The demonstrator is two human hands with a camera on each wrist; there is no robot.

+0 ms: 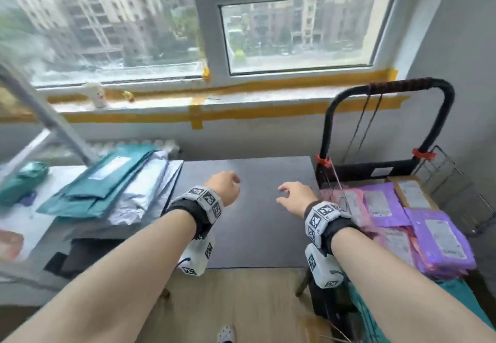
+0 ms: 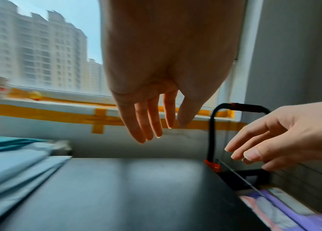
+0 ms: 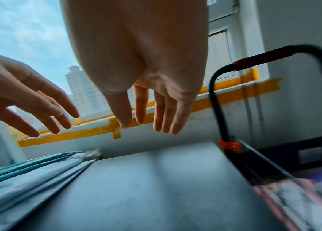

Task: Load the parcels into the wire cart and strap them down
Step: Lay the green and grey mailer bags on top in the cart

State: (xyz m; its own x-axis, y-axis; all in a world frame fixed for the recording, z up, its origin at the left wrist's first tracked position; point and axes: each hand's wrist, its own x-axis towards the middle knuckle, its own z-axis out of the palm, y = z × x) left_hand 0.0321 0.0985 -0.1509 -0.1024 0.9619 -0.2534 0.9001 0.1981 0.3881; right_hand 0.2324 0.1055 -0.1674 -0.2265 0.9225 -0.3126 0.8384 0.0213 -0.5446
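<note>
Both my hands hover over the dark table (image 1: pixel 247 224), holding nothing. My left hand (image 1: pixel 224 181) hangs with fingers straight and loose (image 2: pixel 150 125). My right hand (image 1: pixel 291 193) is spread, fingers relaxed (image 3: pixel 146 118), just left of the cart. The black cart (image 1: pixel 386 170) stands at the table's right edge, with a black looped handle (image 1: pixel 418 84) and red clips. Purple and pink mailer parcels (image 1: pixel 418 224) and a brown box (image 1: pixel 413 192) lie in it. Thin cords (image 1: pixel 359 127) hang from the handle. Teal and silver mailers (image 1: pixel 107 189) are stacked on the left.
A windowsill (image 1: pixel 214 101) with yellow tape runs along the far wall, with a paper cup (image 1: pixel 96 95) on it. A grey metal frame (image 1: pixel 40 117) leans at the left. A wire rack (image 1: pixel 456 187) stands right of the cart. Wooden floor lies below.
</note>
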